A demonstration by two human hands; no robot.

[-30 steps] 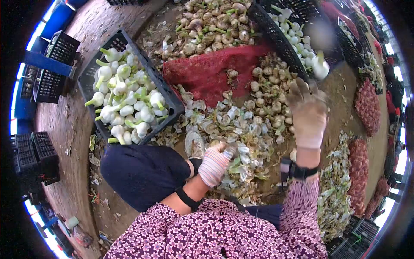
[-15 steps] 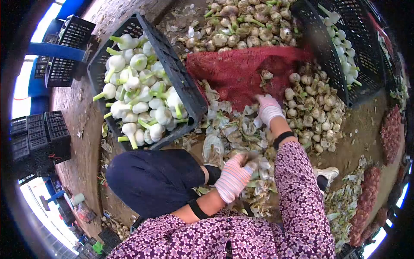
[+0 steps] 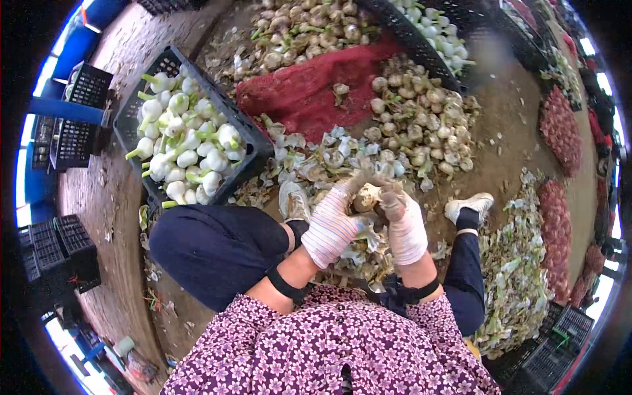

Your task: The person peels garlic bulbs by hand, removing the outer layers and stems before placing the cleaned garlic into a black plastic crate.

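- Head view shows one garlic bulb (image 3: 367, 197) in the middle of the near area, between the two gloved hands and above the loose peelings (image 3: 316, 164).
- Left hand (image 3: 331, 225) is closed around the left side of the bulb, with the thumb toward its near side.
- Right hand (image 3: 404, 227) has its fingers bent against the right side of the bulb; I cannot tell if it grips firmly or only presses, because the fingertips are blurred.
- I judge that the bulb is light and firm inside, while its outer skin is thin, dry and easy to tear, so it may slide a little under the cloth gloves.
- Best hold, in my opinion, is around the round sides, because loose skin could come off in the fingers.
- Peelings on the ground look papery, curled and crumpled, pale with some brown.
- On the left, a stiff black plastic crate (image 3: 259, 157) holds smooth white bulbs (image 3: 187, 158) with green stem stubs.
- Farther, a soft red mesh (image 3: 296, 99) lies wrinkled on the ground.
- To the right of the mesh, a pile of unpeeled garlic (image 3: 431, 122) looks rough, round and brownish.
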